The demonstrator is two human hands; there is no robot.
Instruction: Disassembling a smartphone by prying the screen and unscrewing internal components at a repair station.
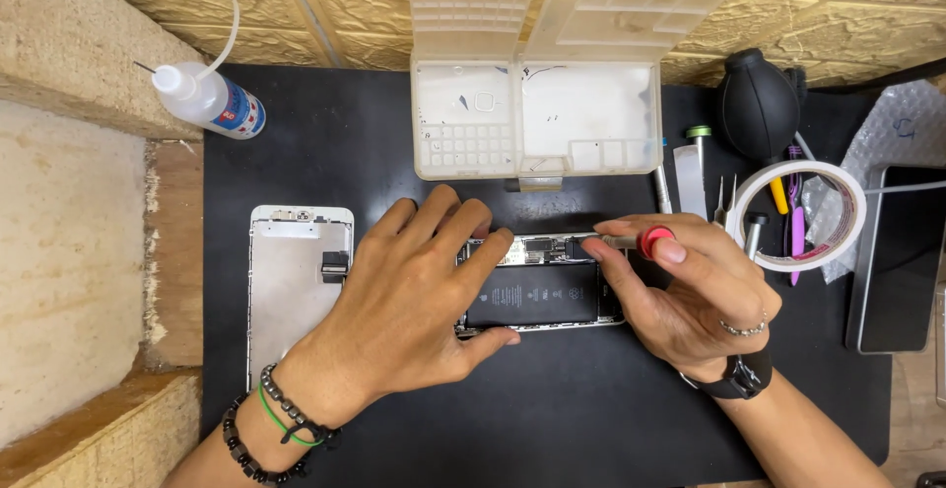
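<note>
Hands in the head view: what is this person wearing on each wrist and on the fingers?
Both forearms are bare, no sleeves or gloves. The left hand has black beaded bracelets and a thin green band at the wrist. The right hand wears a silver ring and a black wristwatch.

A white squeeze bottle (209, 100) lay at the black mat's (552, 419) far left corner; 2 open clear parts trays (537, 118) stood behind; a black dust blower (757, 105) and tape roll (810, 216) sat right.

Opened phone (537, 296) at centre of mat (552, 419); detached screen (291, 291) left of it; parts box (537, 118) behind; bottle (209, 102) far left rear; tape roll (810, 214), blower (757, 104) right.
</note>
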